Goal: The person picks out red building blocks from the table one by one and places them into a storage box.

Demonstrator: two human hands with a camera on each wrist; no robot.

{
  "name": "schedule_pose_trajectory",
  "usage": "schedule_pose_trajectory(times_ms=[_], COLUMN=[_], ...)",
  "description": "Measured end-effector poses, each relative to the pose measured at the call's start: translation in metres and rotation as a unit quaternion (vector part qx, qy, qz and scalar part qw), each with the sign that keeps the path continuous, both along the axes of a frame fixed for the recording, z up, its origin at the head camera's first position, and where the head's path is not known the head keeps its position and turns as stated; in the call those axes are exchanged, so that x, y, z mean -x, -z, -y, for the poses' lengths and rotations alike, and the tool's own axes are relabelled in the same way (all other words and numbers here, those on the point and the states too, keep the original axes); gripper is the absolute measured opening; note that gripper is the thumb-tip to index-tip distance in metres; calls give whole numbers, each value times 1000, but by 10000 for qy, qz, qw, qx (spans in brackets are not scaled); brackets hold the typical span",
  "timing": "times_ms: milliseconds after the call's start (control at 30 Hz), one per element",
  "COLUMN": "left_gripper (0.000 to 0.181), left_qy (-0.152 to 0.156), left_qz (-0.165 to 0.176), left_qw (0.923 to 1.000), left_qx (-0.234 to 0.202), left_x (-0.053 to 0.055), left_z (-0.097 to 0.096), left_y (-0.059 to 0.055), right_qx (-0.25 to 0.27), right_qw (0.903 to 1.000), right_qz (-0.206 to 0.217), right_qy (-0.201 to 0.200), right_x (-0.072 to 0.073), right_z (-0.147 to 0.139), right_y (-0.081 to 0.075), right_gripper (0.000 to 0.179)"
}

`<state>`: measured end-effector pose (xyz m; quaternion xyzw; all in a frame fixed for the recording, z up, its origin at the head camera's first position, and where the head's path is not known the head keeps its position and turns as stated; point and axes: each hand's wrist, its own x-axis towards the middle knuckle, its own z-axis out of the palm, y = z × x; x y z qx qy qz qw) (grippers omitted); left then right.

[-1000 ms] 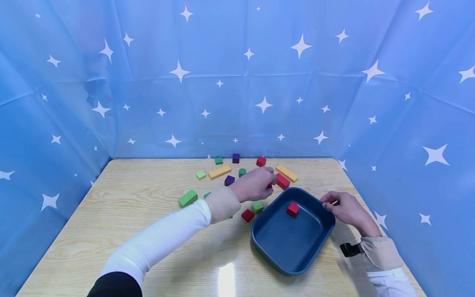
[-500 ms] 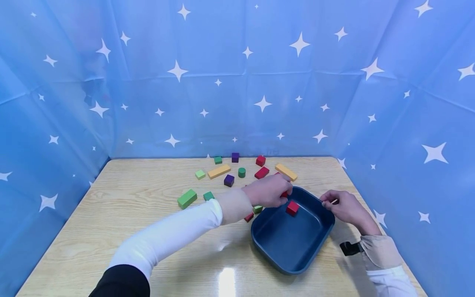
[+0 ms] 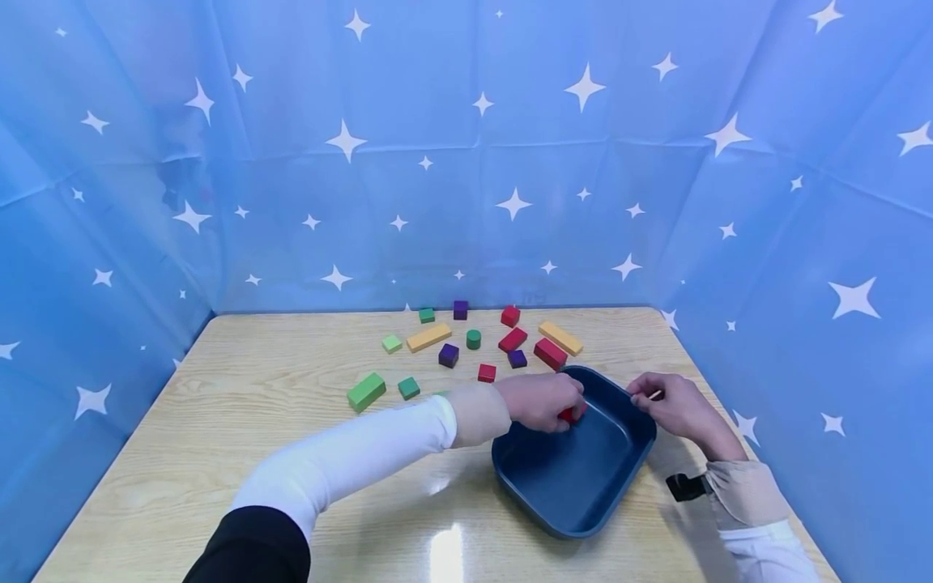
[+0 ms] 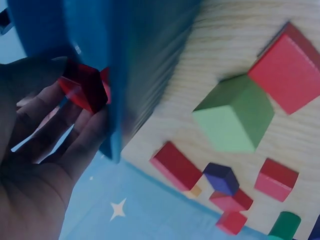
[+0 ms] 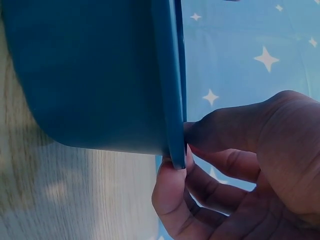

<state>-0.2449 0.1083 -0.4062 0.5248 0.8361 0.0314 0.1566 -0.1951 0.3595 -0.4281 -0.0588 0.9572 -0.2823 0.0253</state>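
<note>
My left hand point(image 3: 543, 401) reaches over the near-left wall of a dark blue plastic bin point(image 3: 561, 494). Between its thumb and fingers it pinches a red block point(image 4: 82, 87), seen close up in the left wrist view. Another red block point(image 4: 105, 81) shows partly behind it, inside the bin. On the bin's right side my right hand point(image 3: 674, 409) pinches the rim point(image 5: 172, 100) between thumb and forefinger. Just outside the bin, a light green block point(image 4: 232, 115) touches or overlaps a red block point(image 4: 290, 70) in the left wrist view; my left arm covers them in the head view.
Behind the bin lie red blocks point(image 3: 550, 354), purple blocks point(image 3: 448, 355), yellow planks point(image 3: 430, 337) and a green cylinder point(image 3: 473, 339). Farther left are green blocks point(image 3: 366, 392). A blue star-patterned curtain point(image 3: 466, 162) borders the wooden table point(image 3: 240, 389).
My left hand has carried the red block rightward from among the scattered blocks, over the rim and into the bin. My right hand keeps its hold on the rim.
</note>
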Motion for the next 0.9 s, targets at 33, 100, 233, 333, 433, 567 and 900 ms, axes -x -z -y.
schedule_pose_trajectory(times_ms=[33,100,233,333,433,567,900], left_gripper=[24,21,16,11,7,5,6], left_qy=[52,70,12,13,95,271,282], left_qz=[2,-19,2,19,-47,-157,-193], left_qw=[10000,9998,9994,9990,9985,9976,9965], left_qx=[48,167,339,445,533,616,760], left_x=[0,0,0,0,1,0,-2], left_z=[-1,-3,-5,-6,-7,-8,-11], left_y=[3,8,17,22,26,31,40], right_qx=[-2,-4,-2,10,17,16,-10], right_qw=[10000,10000,10000,10000,10000,10000,10000], right_qz=[-13,-40,-86,-86,-80,-63,-88], right_qy=[-3,-16,-39,-39,-24,1,-31], right_x=[0,0,0,-1,-1,-1,-1], right_z=[0,0,0,-1,-2,-1,-1], right_y=[0,0,1,2,2,2,2], right_gripper=[12,12,13,13,13,13,13])
